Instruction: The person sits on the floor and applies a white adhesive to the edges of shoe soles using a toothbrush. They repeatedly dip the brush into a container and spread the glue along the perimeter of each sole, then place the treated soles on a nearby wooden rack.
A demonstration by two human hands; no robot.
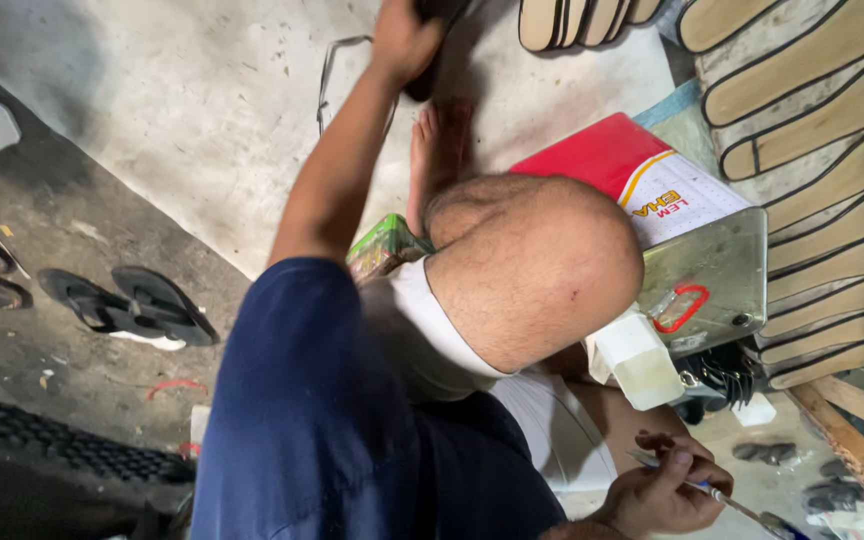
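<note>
My left hand reaches far out to the top of the view and is closed around a dark sandal piece, which it mostly hides. Low at the bottom right, my right hand pinches a thin brush with a blue handle, its tip pointing right. My bent bare knee fills the middle, and my foot rests on the pale floor beyond it.
Rows of tan soles with black edges lie at the right and top. A red and white can, a shiny metal tin, a white plastic container and a green box surround my knee. Black flip-flops lie on the left.
</note>
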